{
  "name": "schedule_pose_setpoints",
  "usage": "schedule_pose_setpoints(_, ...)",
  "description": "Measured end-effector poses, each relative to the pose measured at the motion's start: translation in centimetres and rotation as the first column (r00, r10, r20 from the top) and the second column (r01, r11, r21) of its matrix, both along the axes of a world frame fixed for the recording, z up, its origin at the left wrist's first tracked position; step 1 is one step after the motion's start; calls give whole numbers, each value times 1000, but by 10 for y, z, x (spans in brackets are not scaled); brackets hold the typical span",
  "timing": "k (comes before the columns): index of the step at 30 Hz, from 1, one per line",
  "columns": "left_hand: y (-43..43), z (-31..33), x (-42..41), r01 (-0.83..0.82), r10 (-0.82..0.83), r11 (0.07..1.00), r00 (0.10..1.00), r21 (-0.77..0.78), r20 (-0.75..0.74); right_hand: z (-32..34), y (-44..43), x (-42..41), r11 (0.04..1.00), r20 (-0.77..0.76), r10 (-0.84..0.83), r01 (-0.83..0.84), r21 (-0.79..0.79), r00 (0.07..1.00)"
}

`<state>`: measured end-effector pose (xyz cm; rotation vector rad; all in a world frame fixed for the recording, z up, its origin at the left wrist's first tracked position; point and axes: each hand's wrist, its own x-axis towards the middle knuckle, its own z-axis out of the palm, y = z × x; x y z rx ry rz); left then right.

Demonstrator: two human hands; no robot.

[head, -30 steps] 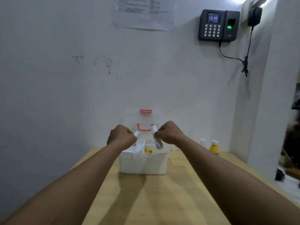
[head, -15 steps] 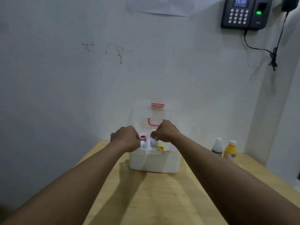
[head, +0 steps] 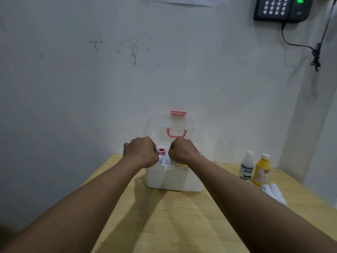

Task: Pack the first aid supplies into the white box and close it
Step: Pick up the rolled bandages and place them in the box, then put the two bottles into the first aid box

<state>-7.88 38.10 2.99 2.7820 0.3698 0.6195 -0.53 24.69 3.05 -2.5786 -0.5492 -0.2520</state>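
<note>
Head view: I see both hands curled over the open white box (head: 174,178), which sits directly beneath them on the table (head: 164,221); its clear lid (head: 160,127) stands upright just beyond the knuckles. The left hand (head: 140,152) touches a red-capped bottle (head: 161,152) standing between the hands; the right hand (head: 182,152) is curled likewise; I cannot tell whether either grips anything. A white bottle (head: 247,168), a yellow bottle (head: 261,170) and white tubes (head: 273,193) sit well right of the right hand.
</note>
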Motion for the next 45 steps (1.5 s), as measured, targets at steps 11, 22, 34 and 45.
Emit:
schedule_pose_setpoints(11, -38, 12, 2, 94, -100, 995, 980, 46, 169, 20, -55, -18, 999, 121, -13, 18, -41, 993)
schedule_pose_setpoints(22, -135, 22, 21, 334, -359, 927, 921, 170, 148, 25, -173, -19, 971, 258, -161, 199, -130, 953)
schedule_pose_setpoints(34, -224, -6, 78, 473, -482, 872, 874, 127, 56, 4, -281, 15, 952, 155, -235, 260, -165, 960)
schedule_pose_setpoints(45, -264, -34, 107, 521, -507, 848, 851, -100, 137, -32, -309, 40, 984, 119, -179, 177, 23, 977)
